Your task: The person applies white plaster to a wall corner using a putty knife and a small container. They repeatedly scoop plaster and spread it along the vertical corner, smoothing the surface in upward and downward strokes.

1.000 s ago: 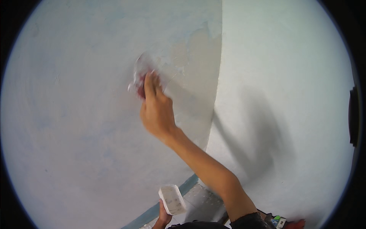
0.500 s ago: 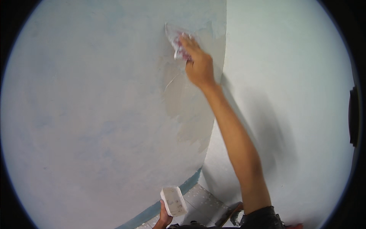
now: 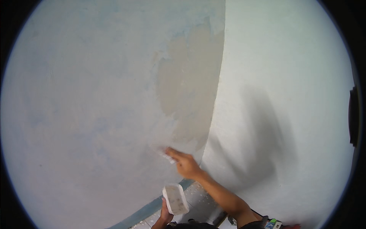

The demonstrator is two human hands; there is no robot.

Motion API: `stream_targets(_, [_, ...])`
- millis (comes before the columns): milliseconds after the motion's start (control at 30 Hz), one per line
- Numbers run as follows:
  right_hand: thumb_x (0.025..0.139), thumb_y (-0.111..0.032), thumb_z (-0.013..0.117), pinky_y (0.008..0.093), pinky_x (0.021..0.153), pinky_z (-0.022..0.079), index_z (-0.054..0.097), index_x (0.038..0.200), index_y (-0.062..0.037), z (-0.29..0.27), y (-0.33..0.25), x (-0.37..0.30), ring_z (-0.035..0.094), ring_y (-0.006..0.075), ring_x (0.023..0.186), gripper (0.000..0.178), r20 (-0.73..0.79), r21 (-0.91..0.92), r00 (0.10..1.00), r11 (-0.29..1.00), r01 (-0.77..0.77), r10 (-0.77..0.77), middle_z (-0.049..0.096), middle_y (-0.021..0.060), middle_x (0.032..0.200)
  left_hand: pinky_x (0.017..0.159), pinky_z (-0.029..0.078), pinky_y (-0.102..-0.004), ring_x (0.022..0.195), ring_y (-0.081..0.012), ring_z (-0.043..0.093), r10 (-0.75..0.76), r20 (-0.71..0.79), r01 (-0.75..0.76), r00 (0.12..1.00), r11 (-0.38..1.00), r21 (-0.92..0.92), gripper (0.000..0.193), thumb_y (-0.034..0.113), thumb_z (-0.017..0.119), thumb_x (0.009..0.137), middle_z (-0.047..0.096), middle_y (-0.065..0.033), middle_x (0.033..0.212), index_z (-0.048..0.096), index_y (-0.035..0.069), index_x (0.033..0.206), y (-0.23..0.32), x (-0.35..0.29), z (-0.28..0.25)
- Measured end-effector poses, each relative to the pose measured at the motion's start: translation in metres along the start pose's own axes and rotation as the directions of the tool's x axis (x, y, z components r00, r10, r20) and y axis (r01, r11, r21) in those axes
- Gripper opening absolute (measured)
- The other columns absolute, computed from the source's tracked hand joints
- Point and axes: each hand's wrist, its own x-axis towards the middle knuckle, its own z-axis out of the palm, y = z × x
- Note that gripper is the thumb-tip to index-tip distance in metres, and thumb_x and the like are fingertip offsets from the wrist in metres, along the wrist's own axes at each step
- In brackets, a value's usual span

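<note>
My right hand [image 3: 187, 165] grips a flat, whitish putty scraper [image 3: 169, 157], blurred by motion, low in front of the painted wall. Whether its edge touches the wall I cannot tell. Up and to the right of it, a beige-grey patch of damp-looking filler [image 3: 190, 76] spreads along the corner. Lower down, my left hand [image 3: 165, 213] holds a white rectangular plastic tub [image 3: 176, 199] by its side, the mouth facing up. Greyish smears of paste show inside the tub.
A pale wall [image 3: 305, 76] meets the bluish one in a corner on the right. Along the bluish wall's foot runs a teal skirting band [image 3: 146, 210]. White specks dot the tiled floor [image 3: 196, 198]. A dark object [image 3: 353, 116] is at the far right edge.
My right hand has come down with the scraper from the upper part of the filler patch to below it. My left hand and the tub have barely moved.
</note>
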Motion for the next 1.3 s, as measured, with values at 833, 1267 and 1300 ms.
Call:
stream_targets(833, [0.083, 0.011, 0.050, 0.0408, 0.102, 0.051, 0.061, 0.131, -0.0007, -0.244, -0.162, 0.284, 0.058, 0.0390, 0.124, 0.051, -0.439, -0.475, 0.709, 0.813, 0.338, -0.551, 0.059, 0.0218, 0.136, 0.109, 0.041, -0.0489, 0.132, -0.0300, 0.050, -0.006, 0.028, 0.006, 1.000, 1.000, 0.005, 0.079, 0.069, 0.020, 0.100, 0.048, -0.0104, 0.147, 0.031, 0.014, 0.154, 0.066, -0.043, 0.101])
stream_targets(1267, [0.091, -0.008, 0.060, 0.0508, 0.117, 0.033, 0.063, 0.132, -0.0104, -0.156, -0.104, 0.138, 0.043, 0.0379, 0.140, 0.042, -0.048, -0.287, 0.961, 0.925, 0.247, -0.272, 0.053, 0.0108, 0.146, 0.112, 0.038, -0.0498, 0.135, -0.0313, 0.047, 0.022, 0.037, -0.023, 0.999, 0.999, 0.027, 0.079, 0.069, 0.020, 0.100, 0.046, -0.0114, 0.149, 0.031, 0.013, 0.154, 0.092, -0.078, 0.177])
stream_targets(1300, [0.091, -0.007, 0.061, 0.0491, 0.117, 0.033, 0.063, 0.132, -0.0105, -0.153, -0.111, 0.119, 0.044, 0.0358, 0.139, 0.042, 0.034, -0.246, 0.979, 0.948, 0.203, -0.201, 0.054, 0.0104, 0.145, 0.112, 0.038, -0.0497, 0.135, -0.0313, 0.047, 0.009, 0.038, -0.010, 0.999, 0.999, 0.033, 0.079, 0.069, 0.019, 0.100, 0.045, -0.0115, 0.149, 0.031, 0.012, 0.154, 0.094, -0.082, 0.185])
